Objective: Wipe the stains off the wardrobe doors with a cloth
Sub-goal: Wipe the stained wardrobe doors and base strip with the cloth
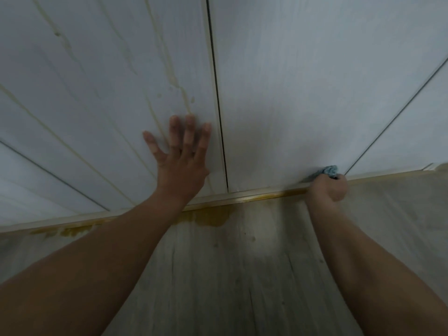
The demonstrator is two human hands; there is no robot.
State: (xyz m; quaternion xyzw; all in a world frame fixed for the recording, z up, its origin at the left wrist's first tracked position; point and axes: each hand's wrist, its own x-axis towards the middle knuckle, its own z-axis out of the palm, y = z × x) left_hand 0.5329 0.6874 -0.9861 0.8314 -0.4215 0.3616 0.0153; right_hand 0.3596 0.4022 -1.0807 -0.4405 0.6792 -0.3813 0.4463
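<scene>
Wardrobe doors (291, 93) — pale, wood-grained, streaked with yellowish stains (174, 78). Cloth (324, 172) — blue-grey, bunched at the door's bottom edge, gripped by right hand (327, 187). Left hand (181, 161) flat, fingers spread on door.

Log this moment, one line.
left hand: flat on left door | right hand: grips cloth at right door bottom | yellow streaks: on left door

Right door (303, 81) bare upper right, save right hand (327, 187) and cloth (326, 172) at its lower edge. Left hand (181, 163) blocks left door (97, 93), centre. Floor (230, 275) below seems open.
</scene>
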